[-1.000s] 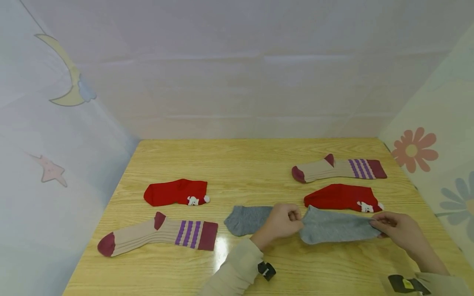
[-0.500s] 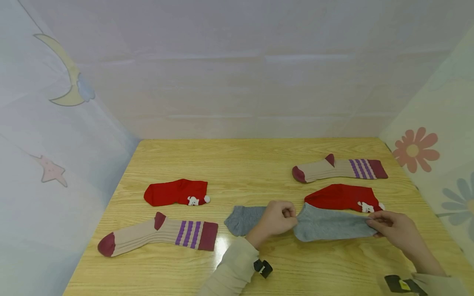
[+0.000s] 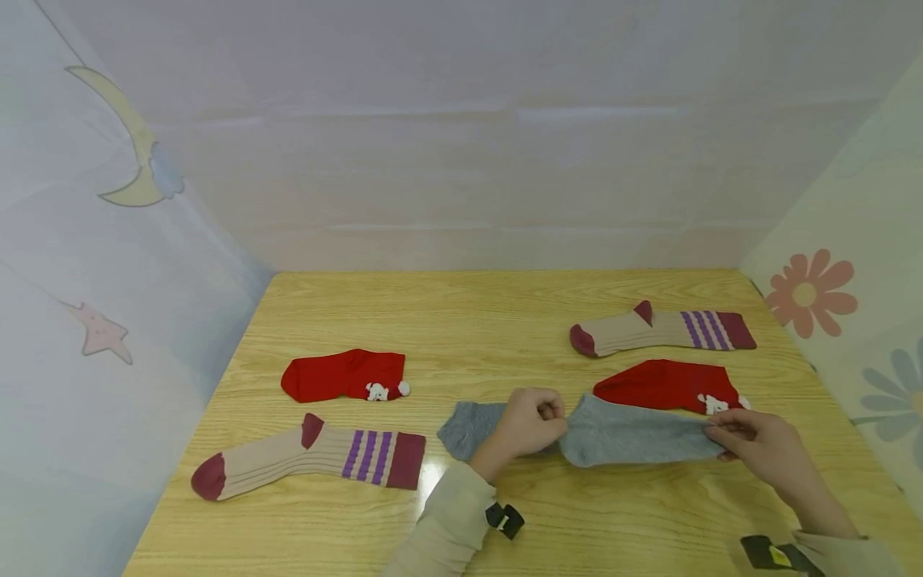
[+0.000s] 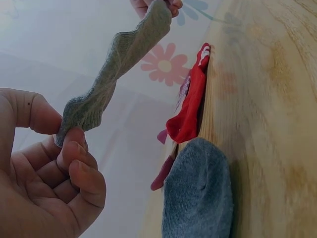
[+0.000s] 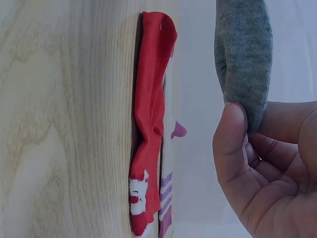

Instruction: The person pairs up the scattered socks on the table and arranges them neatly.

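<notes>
The pale grey knitted sock [image 3: 634,433] was in the air above the wooden table [image 3: 447,312], its long axis lying left to right, the broader end at left. Your left hand [image 3: 530,421] pinched this end narrowly; your right hand [image 3: 764,449] pinched the right end. Both forearms reached from the near side, the left hand above another grey sock [image 3: 469,429].
</notes>
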`<control>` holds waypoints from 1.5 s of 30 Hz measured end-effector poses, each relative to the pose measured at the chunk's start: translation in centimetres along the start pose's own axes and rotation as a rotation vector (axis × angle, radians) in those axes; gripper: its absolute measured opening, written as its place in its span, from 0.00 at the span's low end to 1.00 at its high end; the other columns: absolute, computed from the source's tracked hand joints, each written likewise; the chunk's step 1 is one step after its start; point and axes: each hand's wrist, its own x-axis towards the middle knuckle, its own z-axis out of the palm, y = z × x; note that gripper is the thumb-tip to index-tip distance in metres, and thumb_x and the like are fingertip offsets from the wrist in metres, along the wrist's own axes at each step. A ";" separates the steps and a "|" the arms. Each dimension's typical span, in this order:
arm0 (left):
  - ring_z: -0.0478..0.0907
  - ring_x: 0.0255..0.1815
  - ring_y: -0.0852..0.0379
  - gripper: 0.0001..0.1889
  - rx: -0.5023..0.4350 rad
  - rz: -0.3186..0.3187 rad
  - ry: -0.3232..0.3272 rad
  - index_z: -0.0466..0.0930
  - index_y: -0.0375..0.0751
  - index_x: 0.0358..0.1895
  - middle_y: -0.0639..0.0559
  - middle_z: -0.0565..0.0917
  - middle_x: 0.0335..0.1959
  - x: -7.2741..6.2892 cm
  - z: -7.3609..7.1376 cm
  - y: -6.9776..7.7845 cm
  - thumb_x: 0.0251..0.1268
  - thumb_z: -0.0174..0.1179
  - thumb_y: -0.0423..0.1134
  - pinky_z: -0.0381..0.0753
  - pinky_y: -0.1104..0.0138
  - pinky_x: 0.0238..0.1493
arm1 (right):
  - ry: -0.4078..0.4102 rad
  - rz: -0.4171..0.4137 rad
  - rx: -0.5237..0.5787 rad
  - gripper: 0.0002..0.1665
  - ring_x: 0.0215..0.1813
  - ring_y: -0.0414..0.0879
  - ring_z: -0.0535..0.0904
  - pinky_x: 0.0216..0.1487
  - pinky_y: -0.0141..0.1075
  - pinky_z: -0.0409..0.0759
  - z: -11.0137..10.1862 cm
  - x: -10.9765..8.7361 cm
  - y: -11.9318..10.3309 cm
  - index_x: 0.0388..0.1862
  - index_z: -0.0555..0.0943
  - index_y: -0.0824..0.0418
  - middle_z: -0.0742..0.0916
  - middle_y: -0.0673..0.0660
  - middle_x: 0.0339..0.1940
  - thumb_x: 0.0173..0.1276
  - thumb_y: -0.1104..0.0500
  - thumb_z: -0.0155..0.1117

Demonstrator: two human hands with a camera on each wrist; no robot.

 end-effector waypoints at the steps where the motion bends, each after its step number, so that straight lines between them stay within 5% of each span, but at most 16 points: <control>1: 0.57 0.10 0.68 0.08 0.001 -0.003 0.000 0.74 0.39 0.17 0.56 0.68 0.10 0.0 -0.1 0.0 0.47 0.55 0.24 0.60 0.77 0.14 | 0.002 -0.001 -0.002 0.14 0.24 0.44 0.80 0.27 0.36 0.79 0.1 0.0 -0.1 0.41 0.77 0.75 0.84 0.58 0.30 0.63 0.63 0.59; 35: 0.60 0.13 0.65 0.08 0.008 -0.068 0.037 0.76 0.38 0.21 0.55 0.70 0.14 -1.5 -2.5 -0.4 0.50 0.54 0.22 0.63 0.74 0.19 | -0.002 -0.062 0.056 0.13 0.25 0.45 0.80 0.27 0.36 0.79 1.3 0.3 -2.1 0.40 0.78 0.74 0.84 0.56 0.29 0.63 0.63 0.59; 45: 0.56 0.13 0.68 0.07 0.003 -0.059 0.020 0.75 0.30 0.21 0.51 0.68 0.14 -2.5 -4.1 3.3 0.51 0.51 0.20 0.60 0.75 0.20 | -0.006 -0.069 0.079 0.13 0.26 0.45 0.81 0.28 0.36 0.79 1.6 0.4 -2.5 0.40 0.77 0.73 0.83 0.53 0.28 0.63 0.63 0.59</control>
